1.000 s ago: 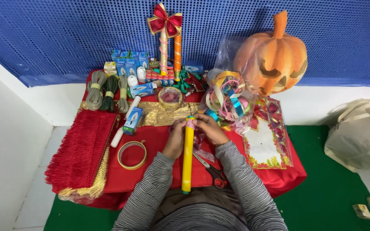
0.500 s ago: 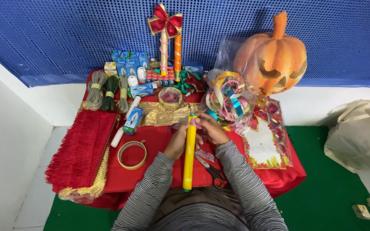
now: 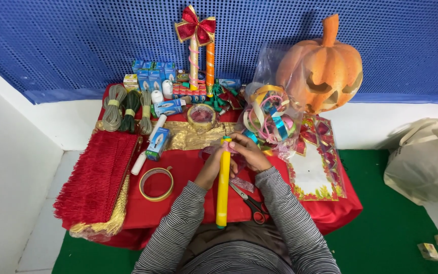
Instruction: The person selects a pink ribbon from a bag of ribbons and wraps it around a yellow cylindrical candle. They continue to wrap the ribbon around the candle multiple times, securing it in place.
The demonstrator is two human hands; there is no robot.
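Note:
A long yellow stick (image 3: 222, 187) lies along the middle of the red-covered table (image 3: 188, 213), its far end up between my hands. My left hand (image 3: 213, 161) grips the stick near its top. My right hand (image 3: 247, 151) pinches a strip of pink ribbon (image 3: 230, 146) against the stick's top end. A pair of scissors (image 3: 249, 203) lies on the cloth just right of the stick, under my right forearm. A roll of clear tape (image 3: 156, 183) rests to the left of my left arm.
An orange carved pumpkin (image 3: 325, 68) and a bag of coloured ribbon loops (image 3: 269, 116) stand back right. Two decorated sticks with a red bow (image 3: 196, 35), small boxes, cord bundles (image 3: 128, 109) and red fringe (image 3: 95, 177) fill the back and left. A white bag (image 3: 424, 160) sits on the green floor at right.
My hands have shifted slightly around the top of the yellow stick, working the pink ribbon; the stick stays in place.

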